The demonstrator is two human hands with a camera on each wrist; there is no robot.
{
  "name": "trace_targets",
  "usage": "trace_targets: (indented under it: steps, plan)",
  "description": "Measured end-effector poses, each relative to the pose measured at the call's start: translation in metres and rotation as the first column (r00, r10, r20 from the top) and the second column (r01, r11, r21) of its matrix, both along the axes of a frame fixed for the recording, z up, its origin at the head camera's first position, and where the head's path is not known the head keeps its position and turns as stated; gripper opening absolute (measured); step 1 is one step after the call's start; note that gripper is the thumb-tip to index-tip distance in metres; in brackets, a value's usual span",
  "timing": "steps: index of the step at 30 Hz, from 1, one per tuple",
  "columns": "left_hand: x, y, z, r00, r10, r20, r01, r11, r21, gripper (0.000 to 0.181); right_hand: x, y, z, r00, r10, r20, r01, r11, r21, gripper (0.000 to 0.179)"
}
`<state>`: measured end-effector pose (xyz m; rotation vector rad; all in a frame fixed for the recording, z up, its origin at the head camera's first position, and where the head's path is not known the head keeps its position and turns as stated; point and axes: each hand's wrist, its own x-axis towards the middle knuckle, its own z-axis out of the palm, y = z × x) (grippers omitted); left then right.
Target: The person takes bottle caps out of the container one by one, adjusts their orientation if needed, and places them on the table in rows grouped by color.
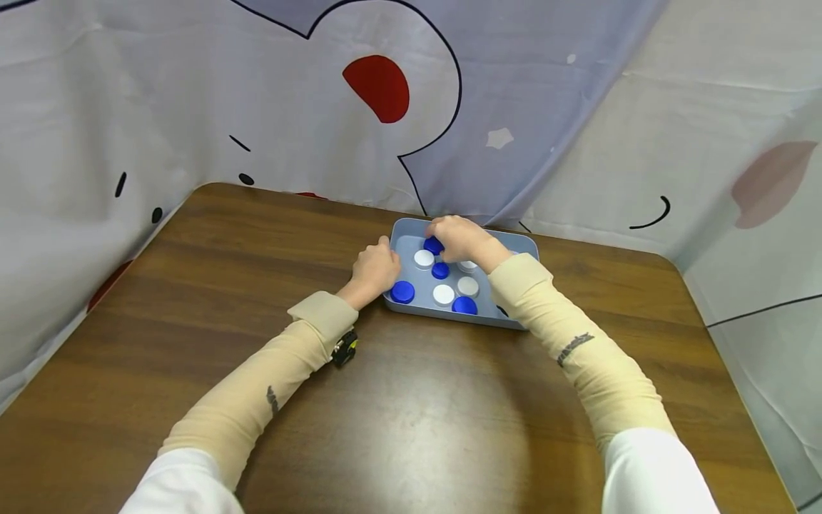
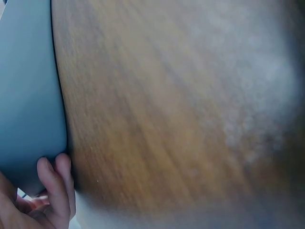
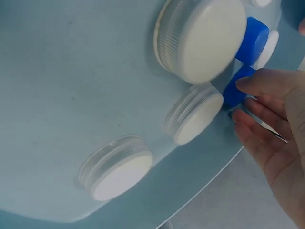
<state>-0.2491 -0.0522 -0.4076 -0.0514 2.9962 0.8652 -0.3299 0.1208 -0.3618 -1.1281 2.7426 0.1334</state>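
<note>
Blue cap: my right hand is pinching it inside the tray, left hand gripping the tray's end, hopefully preventing skids.

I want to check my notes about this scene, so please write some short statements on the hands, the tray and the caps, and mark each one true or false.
1. The left hand holds the left end of the tray. True.
2. White caps and blue caps lie in the tray. True.
3. The right hand pinches a white cap. False: it pinches a blue cap.
4. The table under the tray is white. False: it is brown.
</note>
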Motion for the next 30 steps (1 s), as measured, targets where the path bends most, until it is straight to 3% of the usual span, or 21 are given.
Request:
trace_targets:
  steps: [30]
  plan:
    - [0.004,-0.011,0.001,1.0,-0.004,-0.004,0.004,1.0,-0.011,0.031,0.006,-0.015,-0.005,0.996,-0.074,0.04,0.075,0.996,-0.041,0.042]
